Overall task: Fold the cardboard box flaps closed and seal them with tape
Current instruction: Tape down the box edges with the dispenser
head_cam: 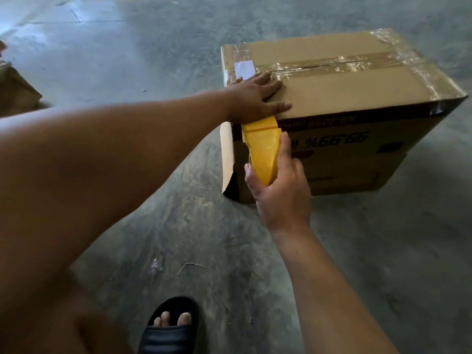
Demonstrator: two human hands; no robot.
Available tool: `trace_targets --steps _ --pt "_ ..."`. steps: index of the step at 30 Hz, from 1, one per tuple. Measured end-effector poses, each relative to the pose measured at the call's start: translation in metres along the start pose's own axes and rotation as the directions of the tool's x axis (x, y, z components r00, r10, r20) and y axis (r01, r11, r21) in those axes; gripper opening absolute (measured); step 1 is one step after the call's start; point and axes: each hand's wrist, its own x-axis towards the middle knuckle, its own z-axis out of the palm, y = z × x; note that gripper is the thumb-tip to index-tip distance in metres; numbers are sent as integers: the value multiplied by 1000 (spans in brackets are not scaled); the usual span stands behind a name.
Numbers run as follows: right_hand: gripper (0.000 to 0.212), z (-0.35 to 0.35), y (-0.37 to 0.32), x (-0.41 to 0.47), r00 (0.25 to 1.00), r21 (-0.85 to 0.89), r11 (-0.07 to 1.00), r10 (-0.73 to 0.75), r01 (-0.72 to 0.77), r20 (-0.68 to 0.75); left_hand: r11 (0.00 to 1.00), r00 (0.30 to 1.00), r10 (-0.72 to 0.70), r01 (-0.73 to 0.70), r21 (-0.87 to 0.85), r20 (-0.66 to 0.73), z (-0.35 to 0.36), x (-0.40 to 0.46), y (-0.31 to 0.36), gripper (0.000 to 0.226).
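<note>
While the cardboard box (357, 98) sits on the grey concrete floor (127, 60) with its top flaps folded shut, the left hand (255, 98) lies flat on the box's top at the near left corner, fingers straight and spread, pressing down on the cardboard and gripping nothing. Clear tape (332, 63) runs along the box's centre seam, and more of it, wrinkled, crosses the box's far right edge; a small white label (244, 68) sits on the box top just beyond the left hand's fingertips. Against the box's near side, just below the left hand, the right hand (278, 190) grasps a yellow tape dispenser (263, 146), fingers and thumb curled round its lower part, its upper end touching the box's top edge. At the box's near left vertical edge a side flap (226, 157) stands slightly away, with a dark gap at its bottom. Well short of the box, a foot in a black slide sandal (169, 328) stands on the floor, and well to the box's left lies another piece of cardboard (15, 90)
</note>
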Motion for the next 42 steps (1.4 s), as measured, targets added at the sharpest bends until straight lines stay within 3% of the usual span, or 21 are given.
trace_targets --steps 5,12,18,25,29,32,42 --pt "83 12 6 -9 999 9 999 44 -44 -16 999 998 6 -3 44 -58 12 5 -5 89" --pt "83 20 12 -14 995 52 994 93 -92 -19 994 999 26 -21 105 -45 15 -3 -1 125" --pt "80 16 13 -6 991 107 986 131 -127 -30 991 998 37 -30 128 -48 15 -4 1 119" --pt "76 8 9 11 956 251 923 277 -293 98 989 997 41 -31 148 -65 16 -9 5 115" --pt "52 9 26 0 913 58 928 347 -367 215 990 997 38 -29 136 -60 15 -11 7 117" --pt "65 14 38 -23 878 -12 909 407 -417 251 989 997 27 -17 144 -68 17 -14 7 117" --pt "76 0 47 -25 932 33 940 332 -340 147 961 973 52 12 276 -226 39 -27 17 108"
